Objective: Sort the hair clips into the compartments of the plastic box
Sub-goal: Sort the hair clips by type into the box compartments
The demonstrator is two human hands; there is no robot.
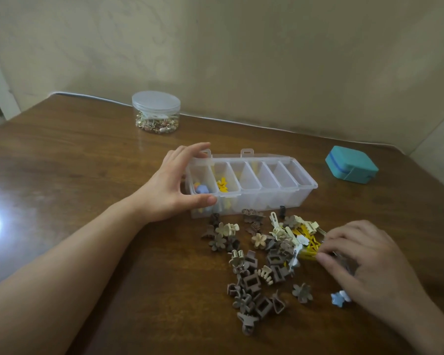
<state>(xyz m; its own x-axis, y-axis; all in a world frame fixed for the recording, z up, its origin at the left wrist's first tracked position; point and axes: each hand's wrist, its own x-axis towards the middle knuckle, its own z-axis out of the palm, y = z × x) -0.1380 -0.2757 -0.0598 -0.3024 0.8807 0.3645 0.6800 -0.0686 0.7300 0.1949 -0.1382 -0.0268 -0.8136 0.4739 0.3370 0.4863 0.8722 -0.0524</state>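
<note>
- Sorting looks barely started: the clear plastic compartment box (251,185) sits mid-table on the brown wooden table (87,175), with a pale blue flower clip (202,188) in the leftmost slot and a yellow star-ish clip (222,185) in the one next to it. The other slots look empty to me.
- Left hand (176,185) is spread wide around the box's left end, thumb on the near wall and fingers over the far rim, just steadying it.
- Right hand (364,262) is curled down into the loose pile of brown, beige and cream claw clips (262,262), fingertips touching the yellow clips (309,248). Honestly can't tell if anything is actually pinched yet.
- My guess for the next move: lift one yellow clip clear of the tangle and drop it in the second slot.
- Hard to see: the right hand is blurry and covers part of the pile; a small blue clip (337,298) peeks out beside it.
</note>
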